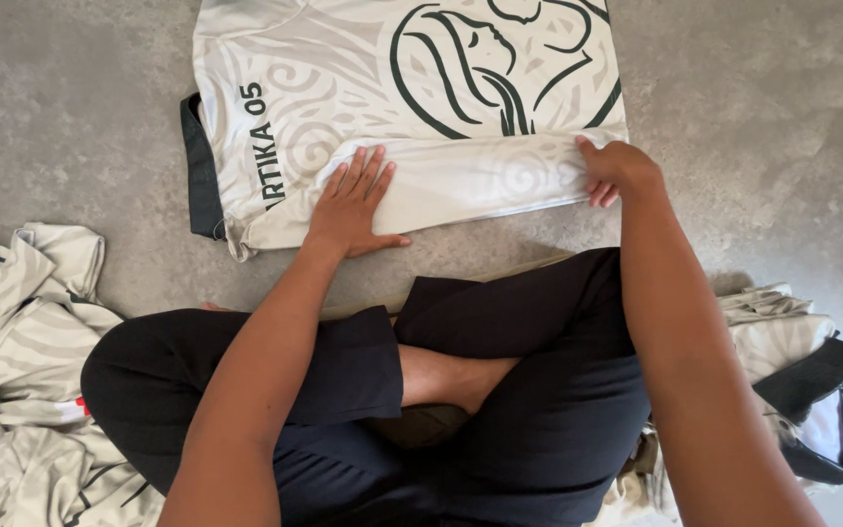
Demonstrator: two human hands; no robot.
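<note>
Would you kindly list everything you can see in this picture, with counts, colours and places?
Shirt: one, pale cream with dark green line art and a dark collar edge, laid flat on the floor ahead, its near edge folded over.
Pile of shirts: count unclear, same cream pattern, crumpled on the floor to the left.
Folded garments: count unclear, cream, to the right beside the knee.
Bag: one, dark green, at the right edge.
Floor: grey, mottled.
Trousers: black, on crossed legs.
Foot: one showing, bare, between the legs.
Left hand: flat on the folded edge, fingers spread.
Right hand: pinching the folded edge at its right end.
</note>
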